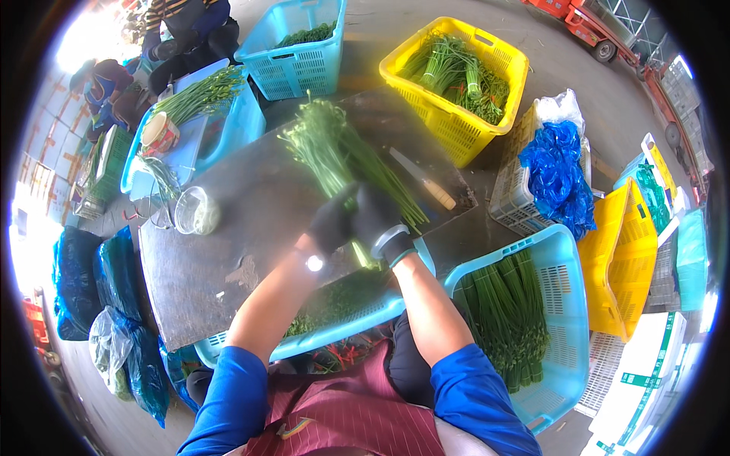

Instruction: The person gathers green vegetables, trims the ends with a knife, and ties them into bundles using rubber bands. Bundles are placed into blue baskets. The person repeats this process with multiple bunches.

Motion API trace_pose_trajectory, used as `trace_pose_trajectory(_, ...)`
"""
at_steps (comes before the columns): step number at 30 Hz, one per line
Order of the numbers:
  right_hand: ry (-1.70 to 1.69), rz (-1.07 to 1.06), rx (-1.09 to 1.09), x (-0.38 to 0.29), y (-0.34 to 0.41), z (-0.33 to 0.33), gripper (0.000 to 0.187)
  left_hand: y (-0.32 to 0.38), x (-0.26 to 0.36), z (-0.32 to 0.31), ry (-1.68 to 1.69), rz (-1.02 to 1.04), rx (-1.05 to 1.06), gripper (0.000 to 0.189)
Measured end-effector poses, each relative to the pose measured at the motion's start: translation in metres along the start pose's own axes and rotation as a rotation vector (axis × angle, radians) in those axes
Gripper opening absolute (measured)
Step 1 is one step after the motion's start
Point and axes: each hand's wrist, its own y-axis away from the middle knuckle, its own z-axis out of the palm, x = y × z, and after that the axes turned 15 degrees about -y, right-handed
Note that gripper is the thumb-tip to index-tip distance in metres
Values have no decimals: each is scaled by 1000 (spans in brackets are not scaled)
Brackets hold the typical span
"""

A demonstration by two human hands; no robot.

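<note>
A bunch of green flowering chive stalks (319,151) is gripped low down near its cut ends, its budded tops spread toward the far side of the dark work board (245,171). My left hand (332,221), in a black glove, closes around the stalks. Against it, my black-gloved right hand (377,212) holds the same bunch; the fingers of both hands are partly hidden and blurred. More green stalks (393,179) lie on the board just right of the bunch. Beyond them rests a knife (423,178) with a wooden handle.
A clear plastic tub (197,211) stands on the board's left. Blue crates (308,68) (556,285) and a yellow crate (439,128) holding greens surround the board. Blue plastic bags (556,171) top a pale crate at right. Other people (188,34) sit at far left.
</note>
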Motion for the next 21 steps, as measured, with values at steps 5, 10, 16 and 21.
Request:
trace_pose_trajectory(5,-129,-21,7,-12,9,-2,38,8,7,-5,400,-111,-17,66)
trace_pose_trajectory(10,6,-130,-27,-29,24,4,53,19,-27,-14,-40,-31,172,44)
trace_pose_trajectory(16,-308,-327,-39,-18,21,8,36,41,-6,3,489,-41,311,34)
trace_pose_trajectory(21,-616,-17,57,-8,18,1,22,48,26,13,426,-113,330,30)
